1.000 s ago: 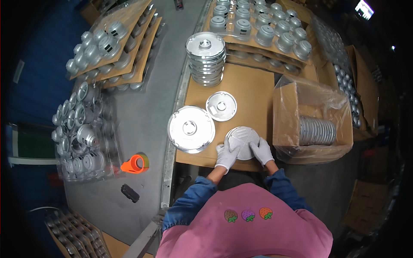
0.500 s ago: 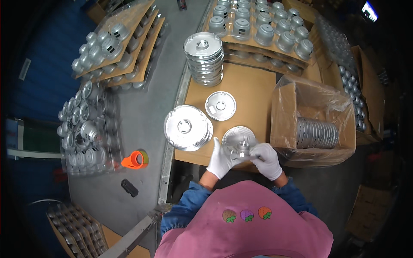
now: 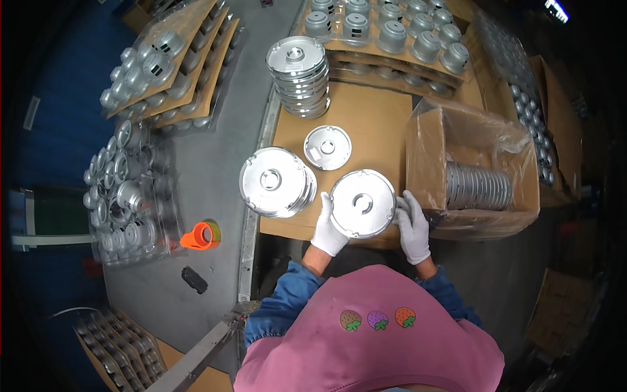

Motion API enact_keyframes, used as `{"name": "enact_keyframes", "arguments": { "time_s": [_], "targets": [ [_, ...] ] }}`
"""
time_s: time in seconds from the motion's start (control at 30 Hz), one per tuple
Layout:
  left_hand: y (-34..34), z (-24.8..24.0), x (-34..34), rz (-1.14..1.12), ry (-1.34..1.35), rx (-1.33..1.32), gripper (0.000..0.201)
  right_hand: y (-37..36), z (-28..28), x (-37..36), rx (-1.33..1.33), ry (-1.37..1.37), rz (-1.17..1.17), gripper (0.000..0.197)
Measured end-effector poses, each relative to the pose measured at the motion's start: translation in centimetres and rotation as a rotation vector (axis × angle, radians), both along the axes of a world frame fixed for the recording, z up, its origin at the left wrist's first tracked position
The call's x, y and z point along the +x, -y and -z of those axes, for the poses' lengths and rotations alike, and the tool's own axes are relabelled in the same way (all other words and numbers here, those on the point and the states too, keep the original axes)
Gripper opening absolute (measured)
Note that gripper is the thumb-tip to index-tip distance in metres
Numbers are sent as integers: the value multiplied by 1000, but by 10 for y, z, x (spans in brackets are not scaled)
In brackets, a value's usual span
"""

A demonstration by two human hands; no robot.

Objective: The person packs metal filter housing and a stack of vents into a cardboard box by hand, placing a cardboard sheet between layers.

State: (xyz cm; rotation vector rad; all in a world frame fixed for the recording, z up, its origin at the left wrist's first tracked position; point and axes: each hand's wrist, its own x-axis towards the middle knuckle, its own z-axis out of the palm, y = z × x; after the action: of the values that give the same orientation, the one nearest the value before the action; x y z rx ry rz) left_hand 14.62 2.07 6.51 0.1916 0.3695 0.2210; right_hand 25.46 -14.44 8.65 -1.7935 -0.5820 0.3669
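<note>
- Hold the hubbed metal disc (image 3: pixel 362 204) level above the near edge of the surface (image 3: pixel 385 124).
- Left hand (image 3: pixel 328 230) pinches its rim; right hand (image 3: pixel 414 230) meets the opposite edge, grip unclear: support both sides evenly.

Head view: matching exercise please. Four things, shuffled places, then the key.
Things:
1. orange item with a ring
2. nearest silver disc
3. tall disc stack
4. row of discs

Places:
A. inside the lined box
B. far end of the cardboard sheet
C. on the grey surface, left
D. between left hand and right hand

Pairs: 1-C, 2-D, 3-B, 4-A
</note>
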Motion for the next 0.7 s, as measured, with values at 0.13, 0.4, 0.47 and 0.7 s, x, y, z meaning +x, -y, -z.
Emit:
{"name": "enact_keyframes", "arguments": {
  "time_s": [0.13, 0.4, 0.47, 0.7],
  "targets": [
    [1, 8, -2, 32, -72, 8, 70, -10, -3, -4, -59, -380, 19, 47],
    [0, 19, -23, 237, -445, 440, 46, 1, 30, -9, -44, -35, 36, 39],
    [-1, 29, -31, 232, -532, 569, 48, 3, 14, -5, -54, 389, -19, 33],
    [-15, 57, -65, 368, -648, 690, 49, 27, -39, 3, -345, 871, -765, 20]
  ]
}}
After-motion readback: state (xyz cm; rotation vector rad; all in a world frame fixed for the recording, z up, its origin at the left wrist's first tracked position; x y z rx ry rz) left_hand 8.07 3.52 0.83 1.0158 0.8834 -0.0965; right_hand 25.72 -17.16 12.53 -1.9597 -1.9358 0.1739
